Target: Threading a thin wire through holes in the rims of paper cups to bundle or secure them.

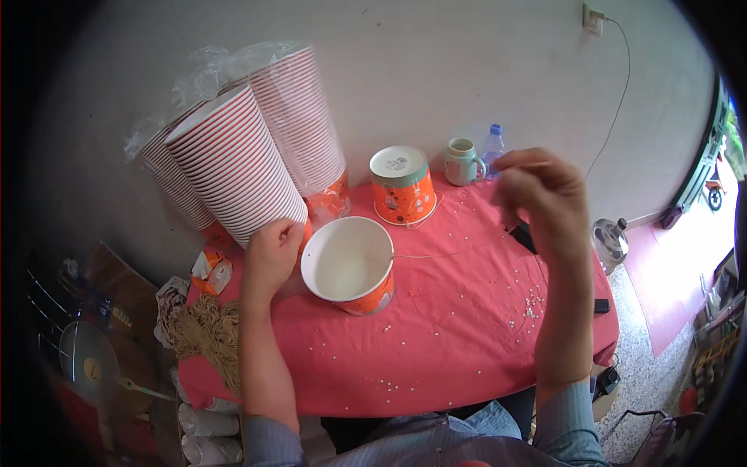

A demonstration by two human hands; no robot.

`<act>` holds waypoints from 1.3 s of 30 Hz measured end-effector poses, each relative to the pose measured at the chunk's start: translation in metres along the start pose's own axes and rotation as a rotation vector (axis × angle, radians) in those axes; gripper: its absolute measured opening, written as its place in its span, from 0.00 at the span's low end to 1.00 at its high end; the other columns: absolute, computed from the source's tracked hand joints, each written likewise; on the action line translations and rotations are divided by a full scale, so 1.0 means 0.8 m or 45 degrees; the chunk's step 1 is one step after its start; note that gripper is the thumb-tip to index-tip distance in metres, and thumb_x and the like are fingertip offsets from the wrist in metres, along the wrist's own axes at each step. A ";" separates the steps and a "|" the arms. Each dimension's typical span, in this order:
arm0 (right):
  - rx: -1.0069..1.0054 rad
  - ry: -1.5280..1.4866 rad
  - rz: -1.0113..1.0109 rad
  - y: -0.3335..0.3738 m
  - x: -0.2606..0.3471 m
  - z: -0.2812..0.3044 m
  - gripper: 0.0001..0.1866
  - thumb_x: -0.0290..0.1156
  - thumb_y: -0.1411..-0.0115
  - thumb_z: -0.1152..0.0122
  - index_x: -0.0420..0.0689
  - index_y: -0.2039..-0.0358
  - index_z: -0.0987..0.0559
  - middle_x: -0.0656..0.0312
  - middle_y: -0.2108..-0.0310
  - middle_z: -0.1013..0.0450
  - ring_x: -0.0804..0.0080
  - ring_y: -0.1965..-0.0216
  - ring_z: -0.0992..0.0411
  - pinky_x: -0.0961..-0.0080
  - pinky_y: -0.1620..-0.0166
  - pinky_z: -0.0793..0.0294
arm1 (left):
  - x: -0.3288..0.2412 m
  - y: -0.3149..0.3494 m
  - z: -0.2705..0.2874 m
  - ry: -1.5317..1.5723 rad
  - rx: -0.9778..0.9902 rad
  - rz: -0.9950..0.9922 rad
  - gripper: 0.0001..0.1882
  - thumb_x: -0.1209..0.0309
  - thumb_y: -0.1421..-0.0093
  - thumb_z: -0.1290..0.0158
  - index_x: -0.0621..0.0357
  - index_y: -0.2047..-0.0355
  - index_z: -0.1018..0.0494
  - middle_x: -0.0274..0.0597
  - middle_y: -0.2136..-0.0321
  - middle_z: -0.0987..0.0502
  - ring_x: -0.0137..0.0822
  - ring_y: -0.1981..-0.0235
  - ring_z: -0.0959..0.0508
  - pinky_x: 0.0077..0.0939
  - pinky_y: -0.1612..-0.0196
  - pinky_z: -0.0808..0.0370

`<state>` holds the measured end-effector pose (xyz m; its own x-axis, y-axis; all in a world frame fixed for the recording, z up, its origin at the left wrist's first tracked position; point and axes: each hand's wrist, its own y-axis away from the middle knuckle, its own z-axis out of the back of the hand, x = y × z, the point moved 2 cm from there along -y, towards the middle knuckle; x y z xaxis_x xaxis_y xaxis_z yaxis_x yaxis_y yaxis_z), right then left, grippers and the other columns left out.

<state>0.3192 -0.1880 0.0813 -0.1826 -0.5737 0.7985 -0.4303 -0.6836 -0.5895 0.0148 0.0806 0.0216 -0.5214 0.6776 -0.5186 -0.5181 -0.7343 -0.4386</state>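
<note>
A white-lined orange paper bucket [348, 261] stands upright, mouth up, near the table's middle. From a hole in its right side a thin pale cord [436, 255] stretches right toward my raised right hand [542, 194]. That hand is blurred, its fingers pinched together; the cord's last stretch is hard to follow. Beside the bucket's left rim is my left hand [274, 247], its fingers curled closed; what they hold, if anything, is hidden. Behind, another orange bucket [403, 191] stands upside down with a cord at its rim.
Tall stacks of nested paper buckets [233, 163] lean at the back left, some in clear plastic. A bundle of tan cords [206, 331] lies on the left edge. A mug [463, 163] and blue bottle [493, 144] stand behind. Small white bits dot the red tablecloth [459, 358].
</note>
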 end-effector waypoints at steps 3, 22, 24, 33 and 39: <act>0.087 0.314 -0.170 0.004 -0.016 -0.033 0.08 0.25 0.29 0.33 0.36 0.54 0.12 0.63 0.68 0.17 0.80 0.69 0.22 0.80 0.66 0.21 | 0.023 0.026 -0.004 0.006 0.034 0.075 0.17 0.62 0.29 0.42 0.68 0.58 0.18 0.58 0.70 0.16 0.50 0.69 0.14 0.39 0.61 0.20; 0.602 1.380 -0.052 0.036 -0.116 -0.107 0.08 0.38 0.35 0.30 0.49 0.62 0.09 0.60 0.65 0.14 0.54 0.63 0.16 0.56 0.59 0.16 | -0.012 0.113 -0.089 0.953 0.658 0.184 0.12 0.66 0.24 0.40 0.65 0.52 0.20 0.34 0.66 0.17 0.22 0.67 0.21 0.21 0.62 0.23; 0.690 1.495 -0.061 0.038 -0.117 -0.107 0.09 0.38 0.34 0.33 0.51 0.63 0.09 0.61 0.65 0.14 0.54 0.63 0.16 0.54 0.59 0.16 | -0.004 0.112 -0.092 0.981 0.581 0.168 0.11 0.67 0.25 0.40 0.65 0.52 0.19 0.34 0.66 0.17 0.22 0.66 0.20 0.21 0.61 0.23; 0.781 1.688 -0.076 0.049 -0.134 -0.116 0.11 0.40 0.35 0.35 0.51 0.66 0.10 0.58 0.70 0.16 0.54 0.66 0.15 0.53 0.62 0.15 | -0.002 0.110 -0.112 1.120 0.521 0.066 0.33 0.72 0.32 0.33 0.62 0.29 0.30 0.45 0.38 0.24 0.28 0.47 0.20 0.21 0.54 0.21; 0.847 1.714 -0.039 0.053 -0.134 -0.116 0.10 0.37 0.35 0.36 0.49 0.67 0.11 0.59 0.69 0.15 0.57 0.67 0.14 0.56 0.64 0.15 | 0.005 0.113 -0.124 0.923 0.581 -0.189 0.42 0.71 0.37 0.29 0.58 0.25 0.34 0.50 0.25 0.35 0.37 0.34 0.23 0.24 0.52 0.20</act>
<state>0.2383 -0.1130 -0.0179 -0.9942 0.0239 0.1051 -0.0470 -0.9739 -0.2222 0.0332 0.0131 -0.0925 0.0533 0.4584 -0.8872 -0.8489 -0.4471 -0.2820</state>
